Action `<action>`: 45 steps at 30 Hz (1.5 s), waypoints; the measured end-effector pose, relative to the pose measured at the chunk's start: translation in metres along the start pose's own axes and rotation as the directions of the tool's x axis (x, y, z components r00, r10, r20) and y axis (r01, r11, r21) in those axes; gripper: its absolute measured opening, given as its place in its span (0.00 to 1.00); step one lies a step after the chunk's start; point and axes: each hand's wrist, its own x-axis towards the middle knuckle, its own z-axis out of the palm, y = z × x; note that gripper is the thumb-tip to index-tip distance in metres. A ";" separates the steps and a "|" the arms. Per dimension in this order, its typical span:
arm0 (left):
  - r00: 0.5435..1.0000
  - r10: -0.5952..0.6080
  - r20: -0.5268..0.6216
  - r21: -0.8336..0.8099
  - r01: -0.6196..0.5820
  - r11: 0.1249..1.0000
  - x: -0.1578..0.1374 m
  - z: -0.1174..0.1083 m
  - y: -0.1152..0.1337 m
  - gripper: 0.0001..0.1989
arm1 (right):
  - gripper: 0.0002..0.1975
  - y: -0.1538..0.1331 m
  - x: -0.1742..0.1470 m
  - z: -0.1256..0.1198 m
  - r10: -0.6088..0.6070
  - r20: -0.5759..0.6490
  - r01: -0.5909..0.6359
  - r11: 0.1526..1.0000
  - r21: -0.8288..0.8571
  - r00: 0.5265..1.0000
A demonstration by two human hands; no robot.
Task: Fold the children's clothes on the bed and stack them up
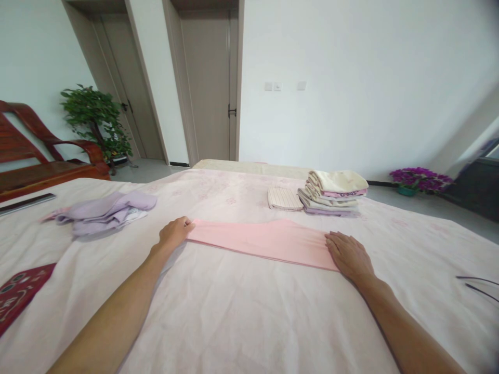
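A pair of pink trousers (257,239), doubled lengthwise, lies stretched sideways across the pale bedspread (249,322). At its narrow left end my left hand (177,232) is closed, pinching the cloth between thumb and fingers. My right hand (349,253) rests flat on the wider right end, fingers extended. Just beyond the trousers, toward the right, stands a stack of folded clothes (331,192), with a small striped folded garment (284,198) beside it. Left of my left hand sits a loose heap of lilac clothing (107,210).
A red printed case or box (25,291) and a dark phone-like object (27,203) lie at the left. Thin black cords or glasses arms (479,283) show at the right edge. Beyond are a wooden bench (50,145), a leafy plant (93,119) and purple flowers (421,179).
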 end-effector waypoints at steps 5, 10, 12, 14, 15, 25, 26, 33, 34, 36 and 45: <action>0.997 0.044 -0.066 0.098 -0.037 0.994 -0.009 0.004 0.003 0.16 | 0.23 -0.002 0.000 -0.001 0.015 0.008 -0.015 1.000 0.006 1.000; 0.909 0.292 -0.298 0.289 -0.206 0.935 -0.017 0.014 0.012 0.19 | 0.22 -0.004 0.001 -0.004 0.014 0.013 -0.015 1.000 0.022 1.000; 0.872 0.377 -0.312 0.308 -0.283 0.908 -0.015 0.019 0.011 0.18 | 0.23 -0.004 0.000 -0.005 0.017 0.021 -0.017 1.000 0.021 1.000; 0.857 0.419 -0.300 0.301 -0.332 0.894 -0.009 0.024 0.005 0.17 | 0.23 -0.005 0.000 -0.006 0.020 0.032 -0.020 1.000 0.019 0.999; 0.857 0.422 -0.295 0.293 -0.339 0.894 -0.005 0.026 0.001 0.17 | 0.23 -0.005 0.000 -0.007 0.020 0.038 -0.021 1.000 0.018 0.999; 0.883 0.413 -0.225 0.205 -0.371 0.906 0.005 0.027 -0.015 0.20 | 0.23 -0.005 -0.001 -0.006 0.006 0.025 -0.007 1.000 0.031 1.000; 0.885 0.408 -0.225 0.209 -0.365 0.907 0.004 0.026 -0.013 0.20 | 0.23 -0.004 -0.001 -0.006 0.005 0.023 -0.006 1.000 0.031 1.000; 0.899 0.384 -0.212 0.238 -0.334 0.912 0.005 0.025 -0.013 0.19 | 0.23 -0.006 -0.001 -0.016 -0.037 -0.028 0.037 0.999 0.001 0.999; 0.900 0.381 -0.211 0.241 -0.330 0.913 0.005 0.025 -0.013 0.19 | 0.24 -0.007 -0.002 -0.017 -0.055 -0.033 0.054 0.998 -0.015 0.998; 0.902 0.376 -0.213 0.240 -0.325 0.915 0.006 0.025 -0.014 0.19 | 0.25 -0.008 -0.004 -0.017 -0.085 -0.020 0.083 0.995 -0.054 0.996; 0.891 0.366 -0.269 0.219 -0.314 0.924 0.002 0.024 -0.014 0.19 | 0.30 -0.010 -0.011 -0.005 -0.071 0.100 0.086 0.985 -0.150 0.992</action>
